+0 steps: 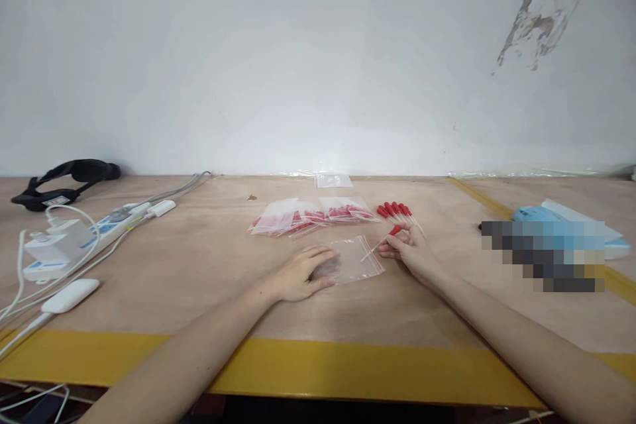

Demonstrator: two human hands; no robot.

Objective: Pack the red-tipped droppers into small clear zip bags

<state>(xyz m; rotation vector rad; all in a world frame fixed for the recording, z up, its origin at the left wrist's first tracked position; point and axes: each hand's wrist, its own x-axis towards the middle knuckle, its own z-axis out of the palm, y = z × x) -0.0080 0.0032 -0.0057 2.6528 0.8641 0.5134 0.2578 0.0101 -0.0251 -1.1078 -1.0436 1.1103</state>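
A clear zip bag [354, 260] lies on the table with its red-lined mouth toward the right. My left hand [304, 273] curls over the bag's left end and holds it, its fingers on the far side and its thumb on the near side. Pinched in my right hand [405, 248] is a dropper with a red bulb [395, 230] and a thin pale stem. The stem points left and overlaps the bag's mouth; whether its tip is inside I cannot tell. Several similar red-bulbed droppers [395, 209] lie just beyond my right hand.
Behind the bag lie several filled zip bags [305, 217] with red contents. A flat white packet [334, 181] is by the wall. Left are a power strip [112, 225], white cables and a black strap [64, 185]. A blue package [541, 214] sits at right beside a blurred-out area.
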